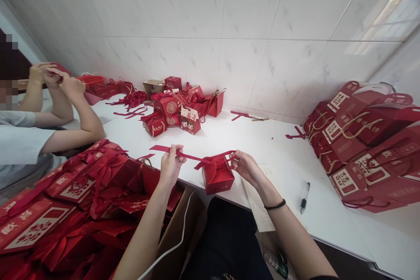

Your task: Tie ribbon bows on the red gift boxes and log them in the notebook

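Note:
A small red gift box [218, 176] stands at the near edge of the white table [262, 148], right in front of me. A red ribbon [183, 154] runs across its top. My left hand [171, 166] pinches the ribbon's left stretch, pulled out level to the left of the box. My right hand [244, 166] pinches the ribbon's other end at the box's upper right corner. Both hands are closed on the ribbon.
A heap of small red boxes [173, 109] and loose ribbons [131, 100] lies at the back. Red paper bags [364, 140] are stacked at right, a pen [305, 197] near them. A carton of red boxes [75, 201] sits at lower left. Another person's hands [49, 76] work at far left.

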{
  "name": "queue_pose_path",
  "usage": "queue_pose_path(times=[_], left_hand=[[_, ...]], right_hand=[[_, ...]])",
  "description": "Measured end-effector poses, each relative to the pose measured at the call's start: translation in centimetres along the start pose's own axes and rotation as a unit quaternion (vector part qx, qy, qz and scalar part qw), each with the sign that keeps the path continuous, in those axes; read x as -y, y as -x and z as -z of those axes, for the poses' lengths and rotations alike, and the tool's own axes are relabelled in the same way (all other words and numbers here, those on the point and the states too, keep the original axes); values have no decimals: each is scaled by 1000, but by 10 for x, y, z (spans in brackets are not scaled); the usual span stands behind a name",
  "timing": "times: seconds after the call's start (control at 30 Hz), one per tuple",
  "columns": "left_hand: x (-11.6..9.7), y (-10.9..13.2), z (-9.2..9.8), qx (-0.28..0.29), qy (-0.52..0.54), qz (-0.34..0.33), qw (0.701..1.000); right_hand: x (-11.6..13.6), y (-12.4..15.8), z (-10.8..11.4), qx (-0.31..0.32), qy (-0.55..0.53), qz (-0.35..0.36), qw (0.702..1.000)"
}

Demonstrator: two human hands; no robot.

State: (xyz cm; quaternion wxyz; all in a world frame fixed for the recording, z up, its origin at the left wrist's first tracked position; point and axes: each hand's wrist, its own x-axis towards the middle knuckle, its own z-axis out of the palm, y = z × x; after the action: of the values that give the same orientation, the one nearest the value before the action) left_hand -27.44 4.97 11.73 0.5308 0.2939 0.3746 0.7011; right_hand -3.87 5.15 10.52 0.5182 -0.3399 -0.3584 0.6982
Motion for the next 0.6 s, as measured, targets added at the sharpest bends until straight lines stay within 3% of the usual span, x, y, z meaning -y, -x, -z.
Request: queue_pose_path(times=[0.3,0.6], left_hand=[[-1,-3,4,-7,29,15,999],[-3,-1,5,-23,34,34,999]], right_hand=[[16,8,2,-48,-205,33,977],[31,11,22,-117,-136,130,975]])
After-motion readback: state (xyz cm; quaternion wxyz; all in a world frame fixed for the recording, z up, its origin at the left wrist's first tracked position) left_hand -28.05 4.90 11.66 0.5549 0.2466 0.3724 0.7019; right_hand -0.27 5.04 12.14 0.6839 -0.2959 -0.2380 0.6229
